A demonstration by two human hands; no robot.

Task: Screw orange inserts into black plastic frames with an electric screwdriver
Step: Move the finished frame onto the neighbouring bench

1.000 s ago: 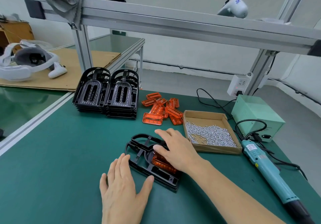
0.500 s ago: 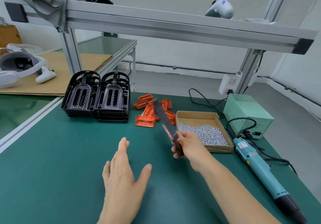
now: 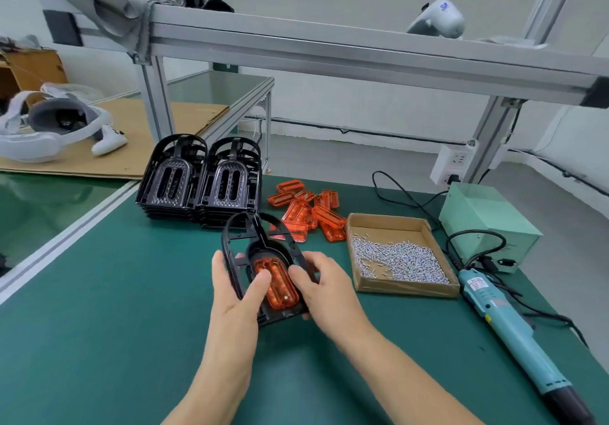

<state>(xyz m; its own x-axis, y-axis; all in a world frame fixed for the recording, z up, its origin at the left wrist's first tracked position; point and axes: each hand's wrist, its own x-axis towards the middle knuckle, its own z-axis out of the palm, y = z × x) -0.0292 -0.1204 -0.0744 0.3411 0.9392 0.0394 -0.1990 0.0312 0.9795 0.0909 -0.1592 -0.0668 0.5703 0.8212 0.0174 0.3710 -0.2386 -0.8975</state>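
We see a black plastic frame [image 3: 250,250] held up off the green mat [image 3: 99,292] just below the middle of the picture, tilted so its open underside faces us, its rounded end pointing toward the top of the frame. An orange insert [image 3: 276,281] sits in the frame's lower half, with a small screw head showing near its lower end. Our left hand [image 3: 235,296] grasps the frame's left edge, fingers curled behind it and the thumb lying across the front onto the insert. Our right hand [image 3: 324,287] grips the frame's right edge, thumb on the front beside the insert, fingers wrapped behind.

Above the held frame, toward the upper left of centre, two stacks of black frames [image 3: 201,182] stand side by side on the mat. Just right of them lies a loose pile of orange inserts [image 3: 306,210]. Right of centre sits an open cardboard box [image 3: 438,287] with a heap of small silver screws [image 3: 395,259] inside. The teal electric screwdriver [image 3: 507,329] lies untouched along the right edge of the mat, reaching into the lower right corner, its cable running to a pale green power box [image 3: 487,223] at the right. A white headset [image 3: 49,127] rests on cardboard at the far left, and an aluminium beam [image 3: 329,52] crosses the top.
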